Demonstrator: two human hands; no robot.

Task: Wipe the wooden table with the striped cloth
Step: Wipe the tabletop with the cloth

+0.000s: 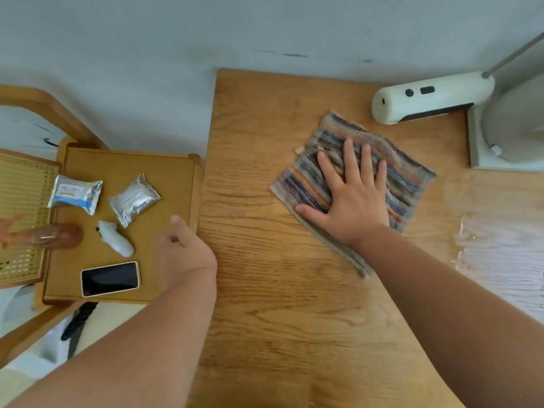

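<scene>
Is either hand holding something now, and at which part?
Nothing is gripped. The right hand lies flat, fingers spread, pressing the middle of the striped cloth on the wooden table. The left hand holds nothing.

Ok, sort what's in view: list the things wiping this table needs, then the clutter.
For the job: striped cloth, wooden table, right hand.

Lying about: phone, two foil packets, white controller, desk lamp, side tray.

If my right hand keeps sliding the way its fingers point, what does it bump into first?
Probably the white lamp head lying beyond the striped cloth. The right hand points toward the table's far edge; only bare wood seems between.
</scene>
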